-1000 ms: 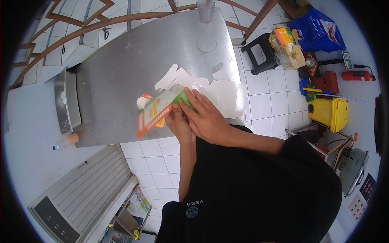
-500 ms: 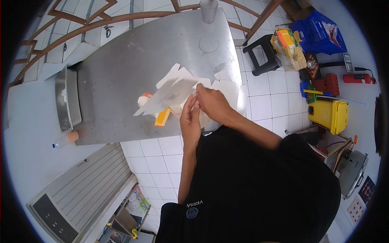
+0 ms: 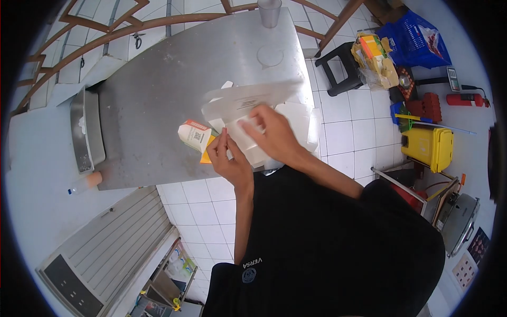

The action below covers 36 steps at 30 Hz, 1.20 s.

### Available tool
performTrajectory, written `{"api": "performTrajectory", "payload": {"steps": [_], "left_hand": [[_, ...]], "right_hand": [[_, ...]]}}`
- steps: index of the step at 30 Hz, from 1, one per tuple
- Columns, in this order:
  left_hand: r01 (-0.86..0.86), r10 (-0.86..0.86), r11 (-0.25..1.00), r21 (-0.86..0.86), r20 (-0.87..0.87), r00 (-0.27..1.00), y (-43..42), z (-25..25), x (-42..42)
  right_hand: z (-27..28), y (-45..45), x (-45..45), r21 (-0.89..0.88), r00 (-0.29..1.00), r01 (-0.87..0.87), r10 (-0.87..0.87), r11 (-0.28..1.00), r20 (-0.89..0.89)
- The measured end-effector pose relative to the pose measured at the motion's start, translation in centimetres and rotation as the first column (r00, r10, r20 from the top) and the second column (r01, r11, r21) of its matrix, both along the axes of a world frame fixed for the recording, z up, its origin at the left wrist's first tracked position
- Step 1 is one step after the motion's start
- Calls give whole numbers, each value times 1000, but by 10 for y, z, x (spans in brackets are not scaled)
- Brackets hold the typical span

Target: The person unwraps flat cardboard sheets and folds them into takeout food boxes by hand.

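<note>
A white cardboard sheet [image 3: 245, 100] with small printed lines stands tilted above the table, blurred along its upper right edge. My left hand [image 3: 232, 164] pinches with thumb and forefinger at the near left edge of the white cardboard; exactly what lies between the fingertips is hard to see. Close to the sheet's lower edge is my right hand [image 3: 274, 134], slightly blurred, with thumb and fingers apart. Flat white cardboard pieces [image 3: 298, 124] lie beneath and to its right. Beside my left fingers are a small printed carton [image 3: 194, 136] with a QR code and a yellow carton piece [image 3: 206, 157].
The metal table [image 3: 153, 95] carries a clear plastic cup [image 3: 270, 15] at its far edge. A steel tray [image 3: 87, 129] and a bottle [image 3: 84, 183] are at the left. On the right are a black stool [image 3: 338, 68], a blue basket [image 3: 406, 45] and a yellow bin [image 3: 435, 150].
The sheet has swung up and to the right, showing its printed side. My hands have moved apart, the left one going left. The QR-coded carton is now more exposed.
</note>
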<state>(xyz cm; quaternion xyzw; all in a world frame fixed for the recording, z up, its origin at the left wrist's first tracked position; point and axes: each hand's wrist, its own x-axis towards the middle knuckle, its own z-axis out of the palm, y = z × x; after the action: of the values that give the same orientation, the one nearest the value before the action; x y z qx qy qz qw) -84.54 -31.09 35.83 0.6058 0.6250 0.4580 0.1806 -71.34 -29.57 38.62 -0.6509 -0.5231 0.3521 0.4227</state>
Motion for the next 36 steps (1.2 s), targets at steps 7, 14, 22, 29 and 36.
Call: {"api": "performTrajectory", "payload": {"steps": [7,14,22,29,36], "left_hand": [[2,-2,1000,-3,127,992,-7,-4,9],[42,150,942,-332,532,833,-1,20,23],[49,134,968,-246,672,729,-1,11,22],[141,17,971,-195,639,769,-4,-3,11],[152,13,958,-244,567,824,-8,0,3]], "right_hand": [[-31,5,-7,-156,714,-171,13,973,-700],[-40,-7,-8,-288,463,-230,-156,929,-872],[-23,-8,-10,-236,337,-240,-147,942,-930],[-27,-6,-5,-196,491,-243,-53,950,-869],[-28,-11,-3,-151,546,-189,-24,970,-838]]}}
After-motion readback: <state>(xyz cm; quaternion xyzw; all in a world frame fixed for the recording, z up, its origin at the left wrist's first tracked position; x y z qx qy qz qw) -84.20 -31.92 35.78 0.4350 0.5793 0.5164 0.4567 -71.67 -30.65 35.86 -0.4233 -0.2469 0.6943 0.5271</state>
